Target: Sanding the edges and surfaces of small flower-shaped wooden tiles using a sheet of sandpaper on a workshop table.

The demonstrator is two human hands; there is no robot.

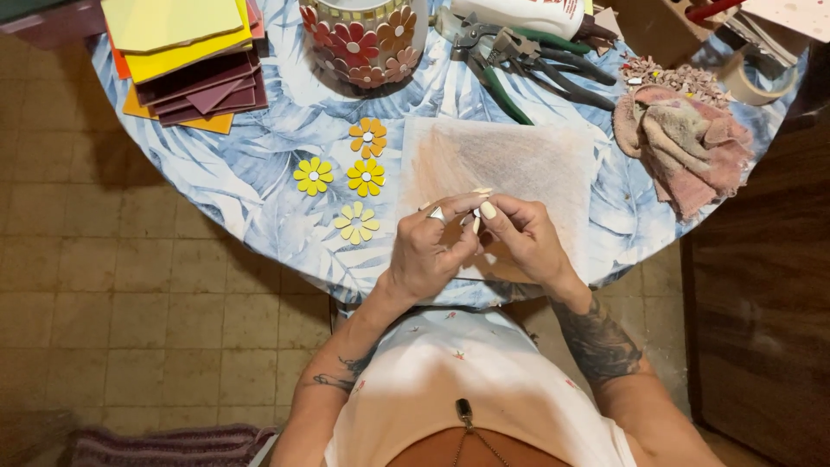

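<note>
My left hand [430,251] and my right hand [527,238] meet over the near edge of a white sheet [519,151] on the round table. Their fingertips pinch small pale pieces [476,214] between them; the pieces are tiny and partly hidden by the fingers. To the left of my hands lie flower shapes made of petals: two yellow flowers [313,175], an orange flower [368,137] and a pale yellow flower [355,222].
A floral tablecloth [259,173] covers the table. At the back stand a flower-decorated pot [363,39], stacked coloured tiles [186,60], pliers and nippers [527,60], a white glue bottle [527,13], a dirty pink rag [687,143], a tape roll [761,82]. Tiled floor lies to the left.
</note>
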